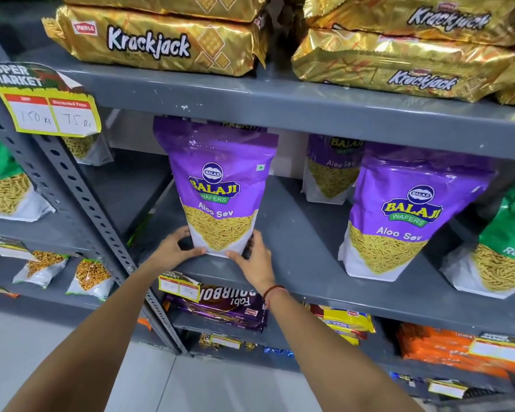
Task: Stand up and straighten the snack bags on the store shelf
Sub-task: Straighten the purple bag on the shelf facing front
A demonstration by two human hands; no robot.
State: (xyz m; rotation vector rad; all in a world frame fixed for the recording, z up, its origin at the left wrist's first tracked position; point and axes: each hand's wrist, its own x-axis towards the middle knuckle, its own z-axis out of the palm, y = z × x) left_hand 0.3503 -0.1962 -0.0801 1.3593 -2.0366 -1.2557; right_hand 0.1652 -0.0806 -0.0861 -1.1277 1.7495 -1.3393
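A purple Balaji Aloo Sev bag (220, 185) stands upright near the front of the grey middle shelf (298, 239). My left hand (173, 251) grips its bottom left corner and my right hand (257, 263) grips its bottom right corner. A second purple Aloo Sev bag (405, 215) stands upright to the right, leaning slightly. A third one (332, 171) stands further back between them. A green Ratlami bag (506, 245) leans at the far right edge.
Gold Krackjack packs (155, 40) are stacked on the shelf above. A perforated grey upright (81, 203) divides this bay from the left one, which holds a green sev bag (3, 185) and small snack packets (89, 278). Bourbon biscuit packs (220, 304) lie below.
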